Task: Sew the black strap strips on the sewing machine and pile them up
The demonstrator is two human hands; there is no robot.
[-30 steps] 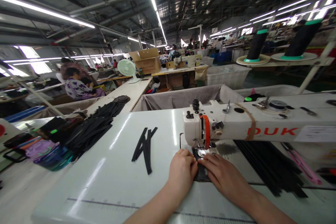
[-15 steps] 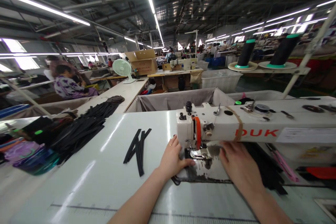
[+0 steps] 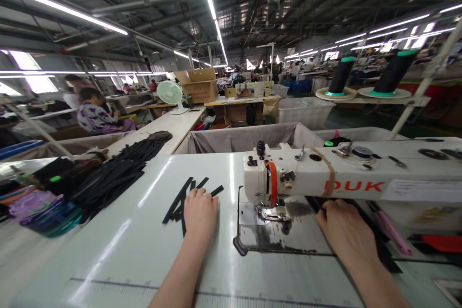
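My left hand [image 3: 200, 214] is over a few short black fabric strips [image 3: 176, 202] on the table, left of the sewing machine [image 3: 288, 173]. Its fingers are curled down on a black strip [image 3: 217, 191], whose end pokes out to the right. My right hand [image 3: 346, 228] reaches under the machine arm, fingers bent around the end of another dark strip [image 3: 314, 203]. More black strips [image 3: 390, 260] lie beneath and beside that hand, partly hidden. Between my hands, the presser foot [image 3: 270, 215] sits over the metal plate, with no strip visible under it.
A big heap of black strips [image 3: 119, 168] lies at the left, behind a teal basket [image 3: 54, 221]. Pink-handled snips [image 3: 393, 231] rest under the machine arm. Two black thread cones [image 3: 339, 77] stand at the right. A cloth-lined bin [image 3: 245, 138] is behind the table; a person [image 3: 97, 115] sits far left.
My left hand has moved left from the presser foot to the small group of strips, where another strip now shows. My right hand has shifted slightly right, away from the needle.
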